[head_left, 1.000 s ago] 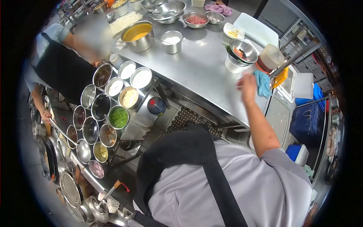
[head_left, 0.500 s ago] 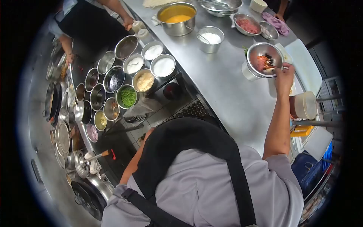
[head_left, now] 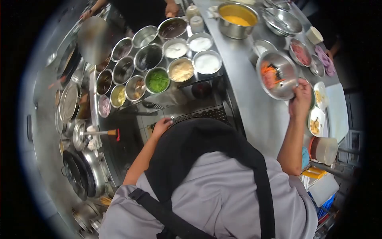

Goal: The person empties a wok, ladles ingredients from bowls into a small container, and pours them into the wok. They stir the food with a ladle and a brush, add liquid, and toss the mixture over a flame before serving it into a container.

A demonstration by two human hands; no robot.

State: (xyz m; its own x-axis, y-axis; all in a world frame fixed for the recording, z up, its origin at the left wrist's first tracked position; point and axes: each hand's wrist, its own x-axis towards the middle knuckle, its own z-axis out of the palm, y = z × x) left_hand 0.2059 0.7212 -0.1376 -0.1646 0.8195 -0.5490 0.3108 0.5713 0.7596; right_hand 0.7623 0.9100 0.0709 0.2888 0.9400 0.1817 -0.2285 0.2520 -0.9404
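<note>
My right hand [head_left: 301, 97] grips the rim of a steel mixing bowl [head_left: 288, 71], its fingers closed over the near right edge. The bowl is tilted, with orange carrot strips, pink meat and some dark strips inside. It is up above the steel counter [head_left: 254, 107], partly covering a small metal pot [head_left: 262, 47] with white contents. In front of my apron, my left hand [head_left: 162, 126] hangs low with loosely bent fingers and no visible object in it.
Metal tubs of ingredients stand left, including chopped greens [head_left: 157, 81] and white powder [head_left: 207, 63]. A pot of orange liquid [head_left: 235, 30], a bowl of meat [head_left: 300, 51] and two white dishes [head_left: 317, 120] sit on the counter. A co-worker's hand [head_left: 172, 8] shows at the top, near a blurred pan [head_left: 95, 40].
My right hand has lifted the bowl off the white container and tilted it. My view has turned, and my left hand has come out from behind the apron. The co-worker's pan has appeared.
</note>
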